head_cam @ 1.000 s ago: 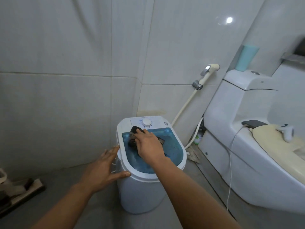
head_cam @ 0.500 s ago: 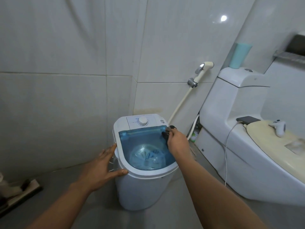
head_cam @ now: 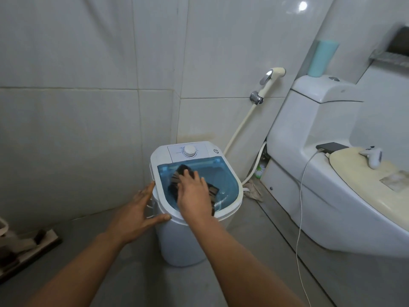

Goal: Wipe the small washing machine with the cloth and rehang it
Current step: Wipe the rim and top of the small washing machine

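Observation:
The small white washing machine (head_cam: 177, 244) stands on the grey floor in the tiled corner, with a see-through blue lid (head_cam: 228, 176) and a white dial at the back. My right hand (head_cam: 194, 196) lies flat on the lid and presses a dark striped cloth (head_cam: 177, 177) against it; the cloth shows on both sides of the hand. My left hand (head_cam: 138, 214) grips the machine's left rim, fingers spread, thumb on the front edge.
A white toilet (head_cam: 332, 200) stands close on the right, with a phone (head_cam: 332, 147), its cable and a white controller (head_cam: 374, 156) on it. A bidet sprayer (head_cam: 269, 79) hangs on the wall behind. A floor tool (head_cam: 28, 247) lies at the left.
My right hand has swept the cloth from the lid's right edge back to its middle left. The left hand stays on the rim. The view has shifted slightly.

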A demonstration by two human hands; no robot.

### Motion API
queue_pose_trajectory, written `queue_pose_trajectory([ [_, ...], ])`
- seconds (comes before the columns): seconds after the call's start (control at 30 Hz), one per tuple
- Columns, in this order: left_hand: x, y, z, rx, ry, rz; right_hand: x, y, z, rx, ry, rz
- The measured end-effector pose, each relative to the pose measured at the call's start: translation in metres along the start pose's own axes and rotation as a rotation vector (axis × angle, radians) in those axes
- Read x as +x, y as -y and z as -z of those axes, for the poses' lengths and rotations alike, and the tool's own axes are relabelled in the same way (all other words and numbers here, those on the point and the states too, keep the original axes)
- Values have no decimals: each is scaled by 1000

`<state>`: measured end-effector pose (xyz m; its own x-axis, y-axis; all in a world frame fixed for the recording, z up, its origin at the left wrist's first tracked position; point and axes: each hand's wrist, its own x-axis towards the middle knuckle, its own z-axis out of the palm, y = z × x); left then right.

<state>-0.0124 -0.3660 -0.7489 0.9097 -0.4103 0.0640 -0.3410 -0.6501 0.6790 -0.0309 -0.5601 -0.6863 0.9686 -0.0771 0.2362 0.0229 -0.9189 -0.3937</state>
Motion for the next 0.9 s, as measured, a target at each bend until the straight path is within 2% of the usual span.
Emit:
queue_pose_trajectory([
  [0.1,1,2,-1,16,0,17,-3,14,-3,4,62,68],
  [0.23,3,5,0,33,28,15,-3,-3,9,-63,135,152],
  [0.43,4,0,6,37,58,17,-16,-41,31,-58,143,98],
  [0.67,10,-12,11,53,100,2,-32,-94,57,-21,1,-89],
  [0.9,5,-35,1,-126,47,-7,-52,-102,55,152,-161,-194],
])
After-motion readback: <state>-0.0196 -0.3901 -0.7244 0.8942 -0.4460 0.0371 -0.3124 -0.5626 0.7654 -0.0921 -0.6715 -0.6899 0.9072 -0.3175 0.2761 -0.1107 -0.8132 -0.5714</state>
